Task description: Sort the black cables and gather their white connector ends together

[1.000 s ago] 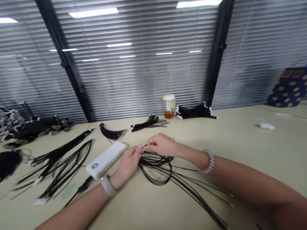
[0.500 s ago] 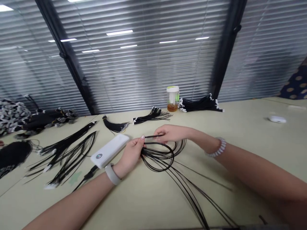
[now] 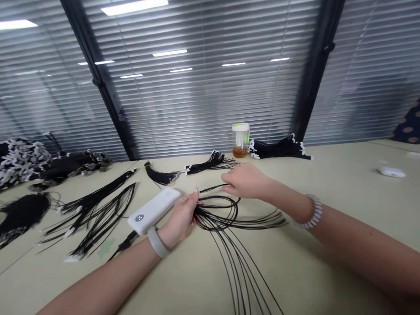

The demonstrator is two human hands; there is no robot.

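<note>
No text, brand or number can be read. The white power bank [image 3: 156, 207] has a round dark display [image 3: 139, 217] at its near end, with pale marks too small and blurred to make out as digits or letters. Beyond the power bank and to its right, the jar [image 3: 240, 141] carries a bright green patch [image 3: 246, 138]; whether anything is printed there cannot be told. To the near left of the power bank, the table [image 3: 331, 179] bears a blurred, pale green, star-like shape [image 3: 106, 248].

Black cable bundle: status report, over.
Left hand closed on cable bundle. Right hand pinching a strand. Bundle looped, ends fanned over table. White power bank close by left hand.
</note>
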